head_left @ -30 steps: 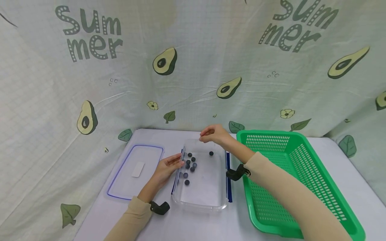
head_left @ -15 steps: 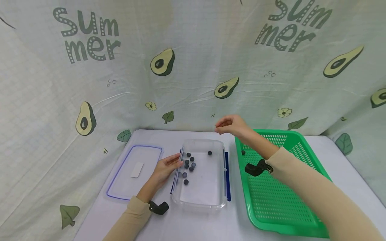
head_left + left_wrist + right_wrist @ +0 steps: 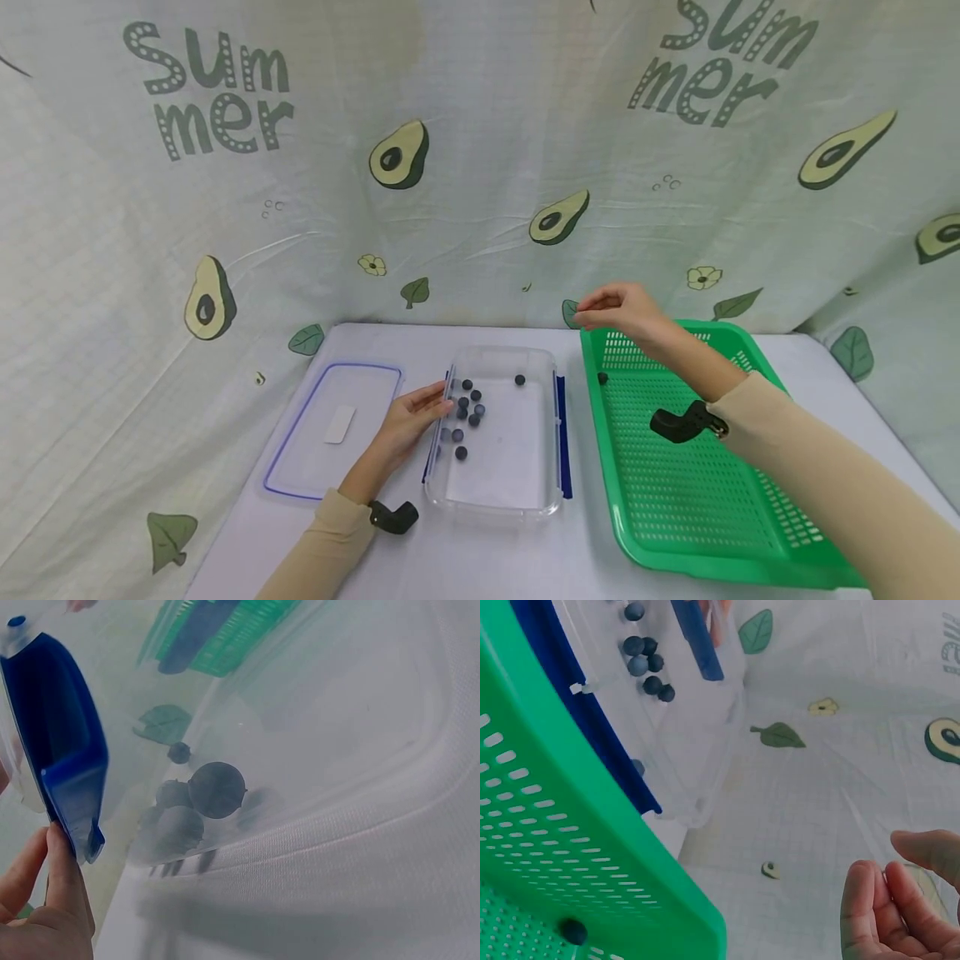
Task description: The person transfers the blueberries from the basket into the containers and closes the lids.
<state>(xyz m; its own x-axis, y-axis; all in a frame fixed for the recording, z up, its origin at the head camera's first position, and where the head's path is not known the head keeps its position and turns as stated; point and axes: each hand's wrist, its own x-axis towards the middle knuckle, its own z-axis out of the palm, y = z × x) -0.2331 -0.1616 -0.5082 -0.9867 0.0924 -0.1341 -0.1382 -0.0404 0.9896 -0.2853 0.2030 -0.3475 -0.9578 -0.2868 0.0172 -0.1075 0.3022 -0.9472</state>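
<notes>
A clear plastic container (image 3: 517,462) with blue side latches lies on the table. Several blueberries (image 3: 461,453) gather along its left side, and a lone blueberry (image 3: 520,380) lies near its far right corner. My left hand (image 3: 408,421) holds the container's left side, with fingers against the blue latch (image 3: 75,750) in the left wrist view. Above the far left corner of a green basket (image 3: 611,500) hovers my right hand (image 3: 618,308), empty, its thumb apart from the fingertips. One blueberry (image 3: 573,931) rests inside the basket by its left wall.
A clear lid (image 3: 300,458) with a blue edge lies left of the container, bearing a white rectangular label (image 3: 341,424). A printed curtain (image 3: 465,208) hangs right behind the table. The basket's raised wall stands close beside the container's right latch.
My right hand has moved right, from over the container's far edge to over the basket's far corner. The blueberry in the basket, earlier hidden, has come into view. My left hand stays put.
</notes>
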